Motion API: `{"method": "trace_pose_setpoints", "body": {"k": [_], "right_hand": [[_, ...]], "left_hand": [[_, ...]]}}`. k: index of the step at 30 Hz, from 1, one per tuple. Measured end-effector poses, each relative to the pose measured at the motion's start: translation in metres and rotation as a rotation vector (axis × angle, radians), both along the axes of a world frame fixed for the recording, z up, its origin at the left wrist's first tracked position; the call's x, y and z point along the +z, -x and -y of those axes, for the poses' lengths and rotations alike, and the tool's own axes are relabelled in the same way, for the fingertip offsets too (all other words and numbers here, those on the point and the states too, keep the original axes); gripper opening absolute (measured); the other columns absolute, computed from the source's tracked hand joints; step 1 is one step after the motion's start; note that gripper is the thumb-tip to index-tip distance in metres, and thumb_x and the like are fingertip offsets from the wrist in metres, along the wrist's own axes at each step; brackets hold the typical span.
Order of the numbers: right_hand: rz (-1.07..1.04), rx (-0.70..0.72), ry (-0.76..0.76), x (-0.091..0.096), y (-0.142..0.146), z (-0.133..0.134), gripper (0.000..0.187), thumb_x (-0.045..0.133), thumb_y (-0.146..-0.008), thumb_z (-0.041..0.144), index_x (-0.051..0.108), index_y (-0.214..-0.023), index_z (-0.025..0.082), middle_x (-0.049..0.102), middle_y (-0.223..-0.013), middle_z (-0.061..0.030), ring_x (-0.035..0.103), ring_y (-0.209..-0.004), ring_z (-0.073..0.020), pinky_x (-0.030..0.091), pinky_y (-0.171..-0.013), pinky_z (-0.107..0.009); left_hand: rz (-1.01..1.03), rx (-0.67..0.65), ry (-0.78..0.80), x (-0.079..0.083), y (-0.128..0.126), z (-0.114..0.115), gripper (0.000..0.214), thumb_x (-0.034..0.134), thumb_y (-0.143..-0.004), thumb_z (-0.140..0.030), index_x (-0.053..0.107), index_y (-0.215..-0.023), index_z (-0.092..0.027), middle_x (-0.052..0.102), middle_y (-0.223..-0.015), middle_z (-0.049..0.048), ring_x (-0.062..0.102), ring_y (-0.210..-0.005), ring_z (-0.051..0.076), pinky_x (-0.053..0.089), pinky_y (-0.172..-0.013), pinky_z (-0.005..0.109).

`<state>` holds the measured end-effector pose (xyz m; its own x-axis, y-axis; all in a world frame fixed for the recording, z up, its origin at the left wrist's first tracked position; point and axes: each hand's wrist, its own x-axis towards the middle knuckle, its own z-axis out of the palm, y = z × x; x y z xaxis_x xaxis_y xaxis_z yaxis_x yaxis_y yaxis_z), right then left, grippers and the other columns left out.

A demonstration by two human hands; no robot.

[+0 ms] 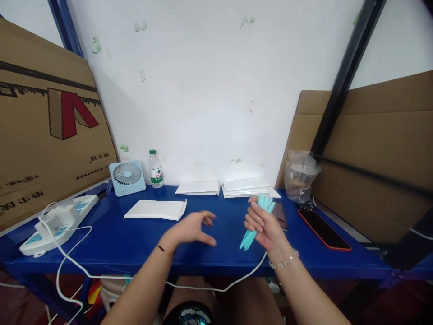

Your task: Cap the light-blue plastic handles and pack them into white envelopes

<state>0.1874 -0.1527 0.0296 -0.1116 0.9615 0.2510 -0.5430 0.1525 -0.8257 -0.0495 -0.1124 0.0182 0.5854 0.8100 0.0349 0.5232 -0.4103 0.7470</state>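
Note:
My right hand is closed round a bundle of slim turquoise sticks; their exact kind is not clear. The bundle is tilted, its ends poking out above and below my fist. Over the middle of the blue table, my left hand has its thumb and fingers apart and holds nothing. Just beyond it on the left lies a flat white packet. By the wall are another white packet and a small stack of white packets. A phone-like device is partly hidden behind my right hand.
At left stand a light-blue fan, a water bottle and a power strip with plugs. A white cable hangs along the front edge. To the right are a phone and a bagged cup. Cardboard flanks the table.

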Motion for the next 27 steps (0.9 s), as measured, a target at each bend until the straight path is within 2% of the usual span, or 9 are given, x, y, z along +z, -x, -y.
{"method": "trace_pose_setpoints", "body": {"k": [3,5,7,10,13,16,18,22,27], "right_hand": [[0.038,-0.244,-0.010,-0.021,-0.004,-0.019,0.021,0.067,-0.075,0.035,0.053,-0.080,0.020,0.026,-0.041,0.0128,0.019,-0.034,-0.0050,0.025,-0.036,-0.019],[0.115,-0.323,0.005,-0.038,-0.002,-0.028,0.026,0.071,-0.072,0.034,0.050,-0.068,0.019,0.028,-0.040,0.0117,0.022,-0.034,-0.0049,0.024,-0.035,-0.020],[0.150,-0.325,0.017,-0.049,0.003,-0.032,0.033,0.073,-0.069,0.034,0.044,-0.061,0.020,0.028,-0.040,0.0114,0.021,-0.034,-0.0048,0.022,-0.035,-0.021],[0.081,-0.281,0.003,-0.045,0.009,-0.032,0.037,0.070,-0.072,0.036,0.039,-0.059,0.021,0.025,-0.041,0.0118,0.019,-0.034,-0.0048,0.020,-0.035,-0.021],[-0.042,-0.246,-0.033,-0.023,0.015,-0.029,0.041,0.065,-0.077,0.039,0.034,-0.055,0.021,0.024,-0.042,0.0110,0.021,-0.034,-0.0051,0.023,-0.036,-0.021],[-0.150,-0.225,-0.066,0.002,0.023,-0.029,0.042,0.061,-0.079,0.042,0.034,-0.055,0.020,0.026,-0.044,0.0100,0.024,-0.036,-0.0053,0.030,-0.039,-0.022],[-0.201,-0.243,-0.088,0.016,0.029,-0.031,0.041,0.059,-0.081,0.045,0.035,-0.058,0.020,0.027,-0.046,0.0097,0.028,-0.038,-0.0056,0.036,-0.044,-0.022],[-0.230,-0.411,-0.131,0.033,0.035,-0.040,0.037,0.061,-0.078,0.047,0.038,-0.063,0.021,0.030,-0.049,0.0098,0.034,-0.040,-0.0061,0.039,-0.047,-0.022],[-0.179,-0.491,-0.130,0.041,0.034,-0.041,0.038,0.063,-0.073,0.050,0.043,-0.062,0.020,0.042,-0.049,0.0067,0.054,-0.053,-0.0128,0.046,-0.058,-0.027]], "left_hand": [[-0.286,0.309,-0.268,0.000,0.064,-0.051,0.112,0.080,-0.040,-0.048,0.033,-0.137,-0.017,0.036,-0.140,0.0178,0.030,-0.129,0.036,0.029,-0.103,0.045],[-0.562,0.371,-0.221,-0.002,0.096,-0.080,0.130,0.083,-0.025,-0.045,0.027,-0.140,-0.017,0.021,-0.147,0.0204,0.010,-0.134,0.045,0.019,-0.103,0.058],[-0.729,0.304,-0.116,-0.005,0.114,-0.101,0.130,0.083,-0.021,-0.042,0.031,-0.138,-0.021,0.025,-0.146,0.0195,0.012,-0.133,0.046,0.017,-0.100,0.063],[-0.781,0.216,-0.067,-0.006,0.119,-0.114,0.114,0.081,-0.022,-0.039,0.045,-0.129,-0.022,0.042,-0.136,0.0172,0.034,-0.126,0.041,0.031,-0.098,0.051],[-0.761,0.158,-0.199,-0.001,0.102,-0.108,0.079,0.075,-0.035,-0.038,0.058,-0.111,-0.021,0.059,-0.114,0.0117,0.051,-0.109,0.034,0.041,-0.089,0.037],[-0.635,0.095,-0.400,0.008,0.069,-0.089,0.053,0.068,-0.048,-0.035,0.060,-0.098,-0.019,0.063,-0.099,0.0081,0.058,-0.093,0.028,0.042,-0.082,0.031],[-0.504,0.077,-0.433,0.014,0.042,-0.072,0.052,0.067,-0.052,-0.034,0.057,-0.100,-0.019,0.063,-0.096,0.0064,0.060,-0.087,0.025,0.043,-0.076,0.029],[-0.176,0.026,-0.336,0.025,-0.010,-0.040,0.055,0.066,-0.057,-0.033,0.049,-0.108,-0.019,0.061,-0.090,0.0035,0.060,-0.079,0.022,0.043,-0.067,0.027],[0.153,-0.006,-0.311,0.032,-0.047,-0.018,0.053,0.064,-0.061,-0.029,0.044,-0.108,-0.017,0.058,-0.087,0.0011,0.055,-0.073,0.016,0.043,-0.064,0.025]]}}
